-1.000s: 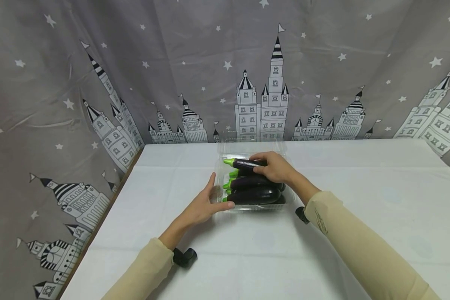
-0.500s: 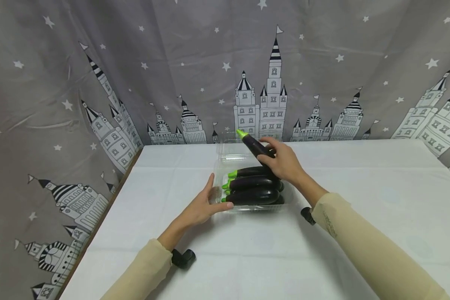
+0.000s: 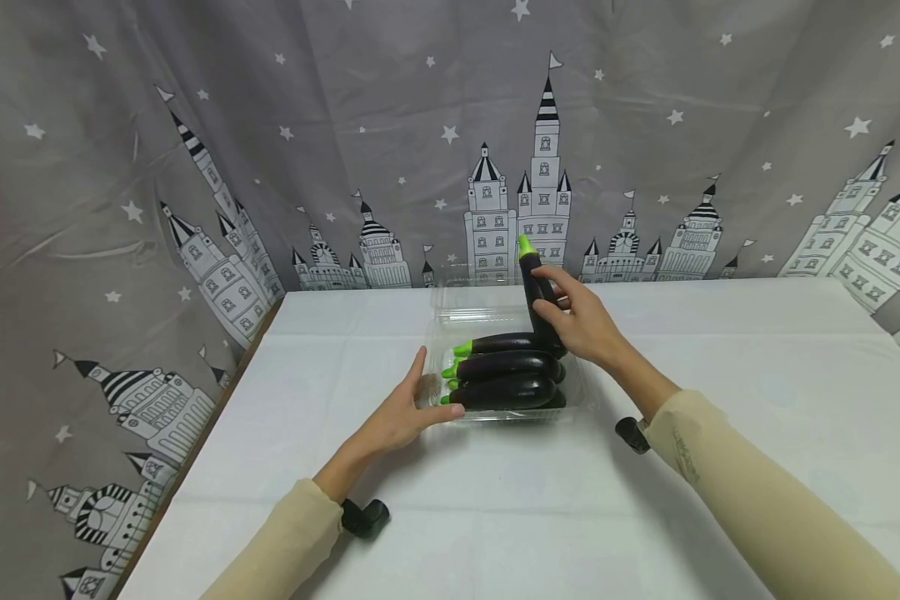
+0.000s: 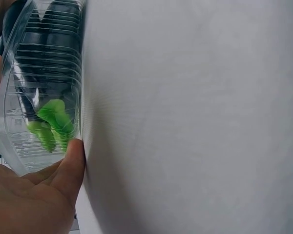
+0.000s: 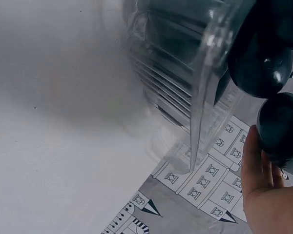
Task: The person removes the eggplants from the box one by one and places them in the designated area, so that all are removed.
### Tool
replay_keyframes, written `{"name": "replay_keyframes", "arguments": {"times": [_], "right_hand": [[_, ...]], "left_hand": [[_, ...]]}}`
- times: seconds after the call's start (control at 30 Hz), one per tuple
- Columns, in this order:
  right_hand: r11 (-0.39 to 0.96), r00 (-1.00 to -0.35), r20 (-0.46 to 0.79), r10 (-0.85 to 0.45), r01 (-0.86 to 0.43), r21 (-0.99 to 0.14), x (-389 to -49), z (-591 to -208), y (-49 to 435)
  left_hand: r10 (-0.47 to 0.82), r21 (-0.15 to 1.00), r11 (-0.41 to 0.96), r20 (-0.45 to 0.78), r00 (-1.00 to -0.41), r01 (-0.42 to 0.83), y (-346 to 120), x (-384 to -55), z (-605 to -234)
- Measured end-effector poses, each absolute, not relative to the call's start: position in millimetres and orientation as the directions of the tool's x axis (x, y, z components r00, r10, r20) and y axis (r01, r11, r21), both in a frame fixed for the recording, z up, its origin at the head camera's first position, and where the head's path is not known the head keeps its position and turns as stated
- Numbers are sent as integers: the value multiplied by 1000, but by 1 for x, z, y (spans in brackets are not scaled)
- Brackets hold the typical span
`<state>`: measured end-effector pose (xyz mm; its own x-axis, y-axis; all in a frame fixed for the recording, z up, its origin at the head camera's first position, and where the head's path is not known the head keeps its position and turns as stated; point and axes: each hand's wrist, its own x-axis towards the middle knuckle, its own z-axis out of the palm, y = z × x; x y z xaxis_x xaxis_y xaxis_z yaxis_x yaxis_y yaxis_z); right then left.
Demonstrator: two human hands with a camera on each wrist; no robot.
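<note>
My right hand (image 3: 581, 321) grips an eggplant (image 3: 534, 287) by its body, holding it nearly upright with the green stem end on top. Its lower end is over the right back of a clear plastic container (image 3: 517, 416); in the right wrist view the held eggplant (image 5: 282, 124) shows its rounded dark end. Several more eggplants (image 3: 502, 393) lie stacked in the container, stems to the left. Against the container's left side my left hand (image 3: 401, 412) rests with fingers straight, thumb along the front corner. Through the clear wall, green stems (image 4: 53, 117) show in the left wrist view.
The container's clear lid (image 3: 480, 300) is folded back toward the curtain (image 3: 390, 108). A white cloth (image 3: 330, 350) covers the table, whose brown edge (image 3: 202, 442) runs along the left. Each wrist wears a black camera (image 3: 366, 518).
My right hand has lifted the back eggplant from the pile and swung it from lying flat to nearly upright, moving slightly right. My left hand has stayed in place.
</note>
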<state>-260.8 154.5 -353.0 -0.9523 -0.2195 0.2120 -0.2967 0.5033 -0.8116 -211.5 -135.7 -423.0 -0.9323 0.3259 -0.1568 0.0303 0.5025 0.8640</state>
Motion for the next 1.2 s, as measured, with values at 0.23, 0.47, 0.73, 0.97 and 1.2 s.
{"name": "replay_keyframes", "arguments": {"times": [0.23,0.47,0.73,0.97,1.2], "right_hand": [[466,-954,202,-223,-286,-837,-259,-355,159],[456,-963,175,-206,-253,-853,-256,-355,161],[383,-969,112,-219,-192,-904,-253,-355,165],[343,-961,89,-260,-178,-922,-248,-354,169],[381,-957,91,-274,-195,-904,-241,-354,174]], "left_hand": [[321,867,497,-154,-935,28,-136,-211,-423],[324,867,497,-151,-934,32,-136,-211,-423],[322,864,503,-153,-934,32,-136,-211,-424],[321,862,507,-161,-933,26,-135,-211,-422],[306,852,523,-174,-936,12,-134,-211,-422]]}}
